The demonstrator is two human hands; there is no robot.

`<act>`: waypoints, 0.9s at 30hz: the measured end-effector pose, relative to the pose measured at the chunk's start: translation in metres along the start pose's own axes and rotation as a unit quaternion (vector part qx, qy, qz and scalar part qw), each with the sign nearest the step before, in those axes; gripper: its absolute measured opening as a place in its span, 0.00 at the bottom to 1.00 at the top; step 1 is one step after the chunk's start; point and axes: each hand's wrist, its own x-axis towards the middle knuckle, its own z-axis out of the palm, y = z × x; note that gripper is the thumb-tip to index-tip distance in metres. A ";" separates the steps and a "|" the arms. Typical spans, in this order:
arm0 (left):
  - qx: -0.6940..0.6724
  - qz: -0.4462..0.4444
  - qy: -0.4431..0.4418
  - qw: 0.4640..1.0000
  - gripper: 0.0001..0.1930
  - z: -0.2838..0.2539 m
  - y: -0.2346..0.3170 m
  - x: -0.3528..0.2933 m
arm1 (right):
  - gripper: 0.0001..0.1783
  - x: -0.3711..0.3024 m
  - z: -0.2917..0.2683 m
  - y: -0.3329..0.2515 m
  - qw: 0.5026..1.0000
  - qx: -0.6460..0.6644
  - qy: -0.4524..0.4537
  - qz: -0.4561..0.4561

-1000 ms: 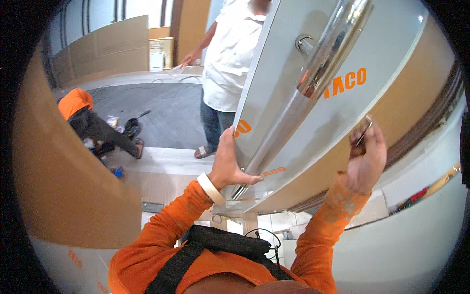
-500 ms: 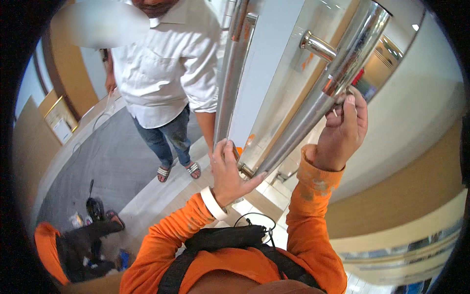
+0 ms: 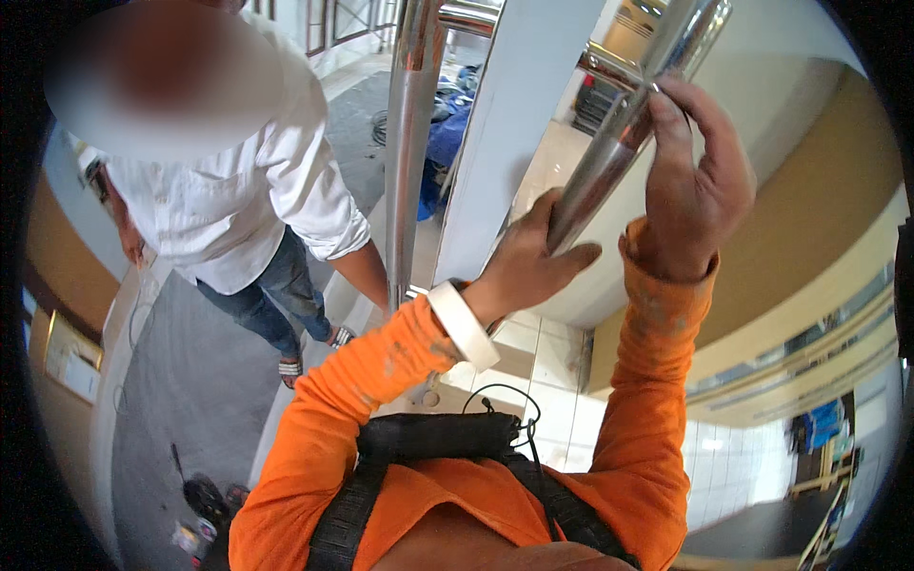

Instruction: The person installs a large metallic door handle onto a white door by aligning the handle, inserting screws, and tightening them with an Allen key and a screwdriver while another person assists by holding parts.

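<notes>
Both hands have shifted along the door handle since the earlier frame, and the view has swung closer in. Left hand (image 3: 522,271) grips the lower stretch of the steel bar (image 3: 609,162), thumb across it. Right hand (image 3: 693,181) sits higher, fingers curled over the bar near its bracket (image 3: 609,65). Bar runs diagonally on the white door (image 3: 495,143). Second bar (image 3: 411,143) on the door's far side. Person in white shirt (image 3: 238,209) stands just beyond it, on grey floor (image 3: 181,381).

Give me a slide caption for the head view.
Both hands, left hand and right hand, grasp a door's steel pull bar.
</notes>
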 end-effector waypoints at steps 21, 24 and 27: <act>-0.057 -0.048 -0.033 0.997 0.25 0.055 -0.012 -0.057 | 0.21 -0.043 -0.059 -0.016 0.950 -0.203 -0.086 -0.223; -0.051 -0.031 -0.023 0.998 0.26 0.068 -0.019 -0.069 | 0.20 -0.056 -0.076 -0.022 0.947 -0.209 -0.099 -0.222; -0.073 -0.026 -0.021 0.997 0.26 0.061 -0.029 -0.081 | 0.20 -0.062 -0.067 -0.026 0.942 -0.216 -0.108 -0.234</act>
